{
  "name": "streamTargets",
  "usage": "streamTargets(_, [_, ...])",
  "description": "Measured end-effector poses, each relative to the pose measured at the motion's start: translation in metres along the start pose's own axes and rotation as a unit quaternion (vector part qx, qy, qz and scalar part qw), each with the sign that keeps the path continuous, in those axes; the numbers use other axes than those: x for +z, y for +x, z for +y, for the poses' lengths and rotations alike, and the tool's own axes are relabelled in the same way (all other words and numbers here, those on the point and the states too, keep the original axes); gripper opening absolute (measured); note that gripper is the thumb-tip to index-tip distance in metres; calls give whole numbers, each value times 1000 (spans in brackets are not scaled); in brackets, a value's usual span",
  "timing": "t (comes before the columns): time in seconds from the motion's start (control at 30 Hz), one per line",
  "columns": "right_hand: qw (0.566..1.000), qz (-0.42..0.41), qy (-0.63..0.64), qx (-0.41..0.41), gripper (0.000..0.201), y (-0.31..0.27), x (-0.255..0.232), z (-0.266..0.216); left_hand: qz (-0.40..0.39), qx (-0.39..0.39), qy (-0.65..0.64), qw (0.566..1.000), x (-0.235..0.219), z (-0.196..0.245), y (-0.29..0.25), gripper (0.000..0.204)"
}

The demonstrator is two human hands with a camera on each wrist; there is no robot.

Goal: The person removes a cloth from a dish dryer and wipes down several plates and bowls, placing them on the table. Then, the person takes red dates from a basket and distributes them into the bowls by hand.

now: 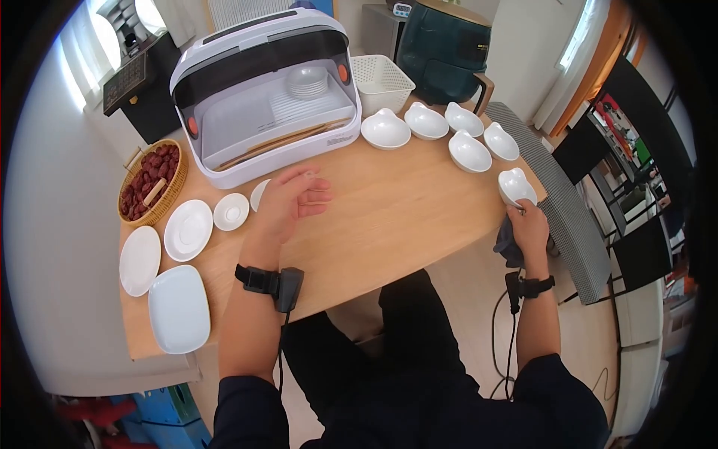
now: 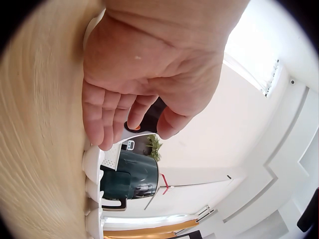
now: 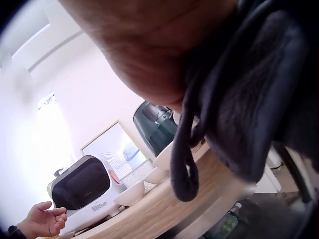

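Pale wood covers the table [image 1: 404,213] before me, with its right corner beside my right hand [image 1: 529,228]. That hand grips a dark grey cloth [image 1: 507,245], which hangs below my fingers at the table's edge, a loop of it dangling in the right wrist view. Just beyond my fingertips sits a white bowl [image 1: 517,185]; I cannot tell whether they pinch its rim. Farther off and to the left of this hand stand five more white bowls [image 1: 470,153], close together. Behind those are a white basket [image 1: 385,101] and a dark green air fryer [image 1: 441,56]. To the right of the hand runs a checked bench [image 1: 561,202].

My left hand [image 1: 295,198] is relaxed above the table, fingers slightly bent. Just past it stands a white dish box [image 1: 224,176], holding stacked small dishes [image 1: 308,84] and wooden sticks [image 1: 284,138]. Beside this hand, on its left, lie two saucers [image 1: 231,213], one partly hidden by it. Farther left are a round plate [image 1: 188,230], an oval plate [image 1: 140,260], a square plate [image 1: 179,310] and a woven basket [image 1: 178,179] of dark red fruit [image 1: 149,176].
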State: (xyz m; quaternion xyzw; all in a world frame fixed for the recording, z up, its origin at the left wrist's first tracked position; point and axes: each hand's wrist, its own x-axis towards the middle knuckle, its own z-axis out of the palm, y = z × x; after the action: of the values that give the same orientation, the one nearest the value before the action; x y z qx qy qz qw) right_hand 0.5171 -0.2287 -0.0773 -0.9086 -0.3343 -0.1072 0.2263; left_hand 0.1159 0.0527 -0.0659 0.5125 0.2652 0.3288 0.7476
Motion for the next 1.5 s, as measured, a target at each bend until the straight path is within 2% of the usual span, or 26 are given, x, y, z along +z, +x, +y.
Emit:
streamTargets(0.07, [1000,-1,-10,12,39,7,0,1,2,0,0,1000,-3,-2,2,38])
streamTargets(0.13, [998,-55,-7,14,42,13,-6,-3,5,1,0,1000,-4,-2,3,36])
streamTargets(0.27, [997,-61,-25,-38,44,13,-13,-7,9,-3,16,1000,-2,1,1,35])
streamTargets(0.37, [993,-56,-96,-26,47,3,-24,-25,21,-7,21,1000,1,5,-1,35])
streamTargets(0.5, [990,-96,-49,-88,42,-13,-66,-95,40,-10,9,999,-1,4,1,33])
streamTargets(0.53, [985,-118,31,-123,38,-17,-78,-121,47,-8,7,999,-1,4,1,33])
streamTargets(0.63, [933,-145,217,-248,31,-3,-77,-189,59,-1,-3,998,-1,7,1,32])
streamTargets(0.67, [922,-170,212,-275,29,5,-79,-217,64,-1,-3,998,-2,7,1,31])
streamTargets(0.7, [903,-143,197,-355,30,20,-67,-243,70,-1,-2,998,-3,7,0,31])
streamTargets(0.73, [893,-146,167,-392,32,32,-60,-272,76,2,-4,997,-5,7,1,31])
streamTargets(0.77, [881,-166,177,-407,33,51,-38,-298,78,6,-14,997,-8,6,2,29])
streamTargets(0.83, [878,-180,115,-428,27,79,-6,-355,86,14,-24,996,-14,4,5,28])
streamTargets(0.93, [864,-185,58,-465,26,121,60,-413,93,18,-59,994,-22,2,8,26])
streamTargets(1.0, [885,-99,43,-454,32,137,90,-437,84,22,-101,991,-25,1,10,24])
streamTargets(1.03, [881,-101,46,-459,32,145,101,-448,91,24,-102,990,-25,1,10,24])
streamTargets(1.1, [895,-139,-37,-421,38,154,114,-464,77,17,-122,989,-24,3,8,23])
streamTargets(1.13, [893,-142,-35,-425,38,157,120,-469,83,17,-122,989,-24,3,8,23])
streamTargets(1.2, [891,-180,-120,-400,37,156,118,-477,75,13,-125,989,-24,3,9,23])
streamTargets(1.23, [895,-153,-104,-405,36,154,117,-475,77,13,-125,989,-24,4,9,23])
streamTargets(1.37, [897,-134,-105,-407,32,164,118,-473,72,7,-135,988,-22,4,7,23])
streamTargets(1.5, [888,-37,-50,-455,22,145,94,-457,66,20,-141,988,-26,2,8,28])
